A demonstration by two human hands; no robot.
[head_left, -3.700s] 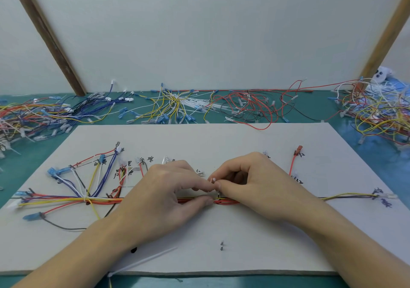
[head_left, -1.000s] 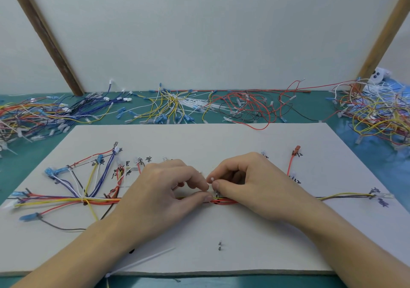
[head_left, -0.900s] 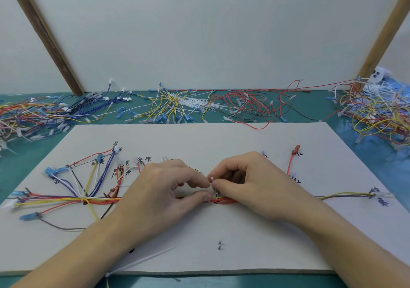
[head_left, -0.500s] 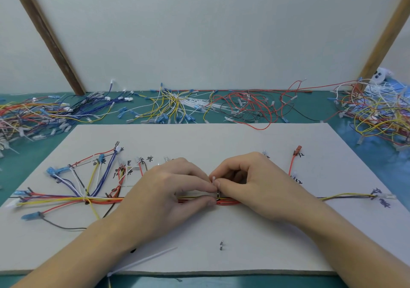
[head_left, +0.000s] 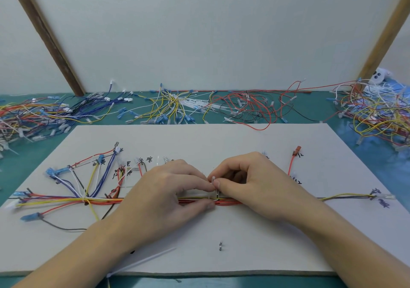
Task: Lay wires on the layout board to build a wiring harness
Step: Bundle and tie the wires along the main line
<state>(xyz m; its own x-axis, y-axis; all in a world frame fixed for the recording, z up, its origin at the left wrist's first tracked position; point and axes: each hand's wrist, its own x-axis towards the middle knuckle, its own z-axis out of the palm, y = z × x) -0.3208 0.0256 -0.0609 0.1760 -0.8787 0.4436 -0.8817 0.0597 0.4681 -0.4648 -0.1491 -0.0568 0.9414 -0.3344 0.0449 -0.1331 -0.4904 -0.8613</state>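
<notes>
Wire bundle (head_left: 66, 200) mid-board (head_left: 221, 141), both hands (head_left: 213, 187) pinching cable tie (head_left: 213, 180).

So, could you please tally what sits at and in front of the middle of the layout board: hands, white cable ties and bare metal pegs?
Hands: 2, the left hand and the right hand
White cable ties: 2, the pinched tie between both hands' fingertips and the loose tie at the front edge
Bare metal pegs: 1, the metal peg
Total: 5
</notes>
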